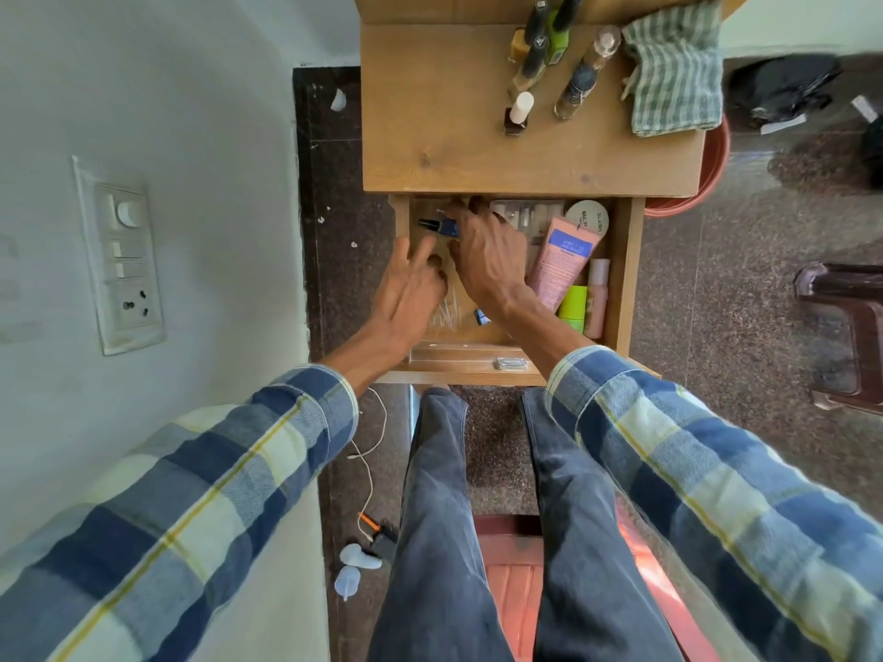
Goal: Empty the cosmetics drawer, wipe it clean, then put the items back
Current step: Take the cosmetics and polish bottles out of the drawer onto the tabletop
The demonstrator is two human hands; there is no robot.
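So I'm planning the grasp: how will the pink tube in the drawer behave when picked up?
The pink tube looks like soft plastic, so it will probably give under a squeeze rather than stay stiff. It lies flat on other items in the drawer, so it's unlikely to roll. Its smooth surface may be somewhat slippery.

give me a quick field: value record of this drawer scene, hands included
drawer: open, still holds items
left hand: inside the drawer, fingers extended, holding nothing visible
right hand: reaching toward the drawer back, fingertips hidden
pink tube: lying in the drawer's right side
tabletop: several bottles standing
checked cloth: folded at the tabletop's right edge
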